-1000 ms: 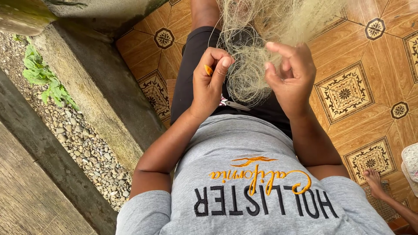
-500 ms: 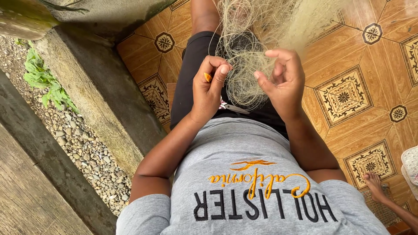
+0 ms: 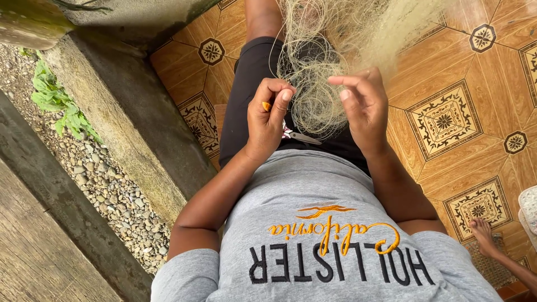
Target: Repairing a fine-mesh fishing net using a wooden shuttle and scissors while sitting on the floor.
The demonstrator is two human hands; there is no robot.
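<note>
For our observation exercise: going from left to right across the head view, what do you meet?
Green plants → gravel strip → concrete ledge → left hand pinching a small orange tool → pale net → right hand → patterned floor tile → another person's foot.

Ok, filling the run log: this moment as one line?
left hand: pinches small orange tool | right hand: fingers in pale netting | scissors: on lap

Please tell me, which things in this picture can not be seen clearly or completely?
- Orange tool, head view: mostly hidden inside the left hand; its shape is unclear.
- Scissors: handles covered by that hand.
- Net: top cut off by the frame edge; fine strands blur.
- Right hand: whether its fingers pinch a strand is too small to tell.
- Another person's foot: body off-frame.
</note>
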